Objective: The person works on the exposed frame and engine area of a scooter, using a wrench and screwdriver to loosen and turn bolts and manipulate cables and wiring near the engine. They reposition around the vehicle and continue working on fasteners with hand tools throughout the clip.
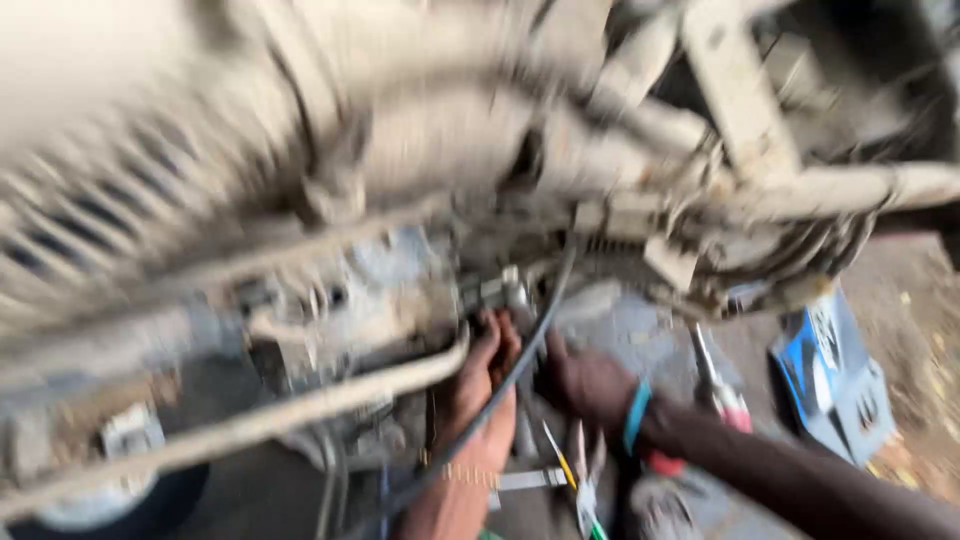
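A dust-caked engine (400, 200) with cooling fins fills the upper half of the view, blurred by camera motion, with a pale frame tube (300, 410) crossing below it from 8 o'clock toward the middle. Beneath the engine, the left hand (480, 400) reaches up from 6 o'clock, its fingers (490, 340) pressed against a small metal fitting (500, 292) on the engine's underside; whether they grip the fitting or merely touch it cannot be told through the blur. A dark cable (530, 350) runs diagonally across this hand from 1 o'clock down toward 6 o'clock. The right hand (590, 385), with a blue band (636, 415) on its wrist, comes in from 4 o'clock and sits just beside the left, curled in toward the same spot; how far its fingers are closed, and on what, cannot be told. On the ground below the hands lie pliers (585, 480) with yellow and green on them, and red-handled pliers (725, 395) at 3 o'clock of the right hand. A blue and black package (830, 380) lies well apart at 3 o'clock on the dirt floor (920, 340).
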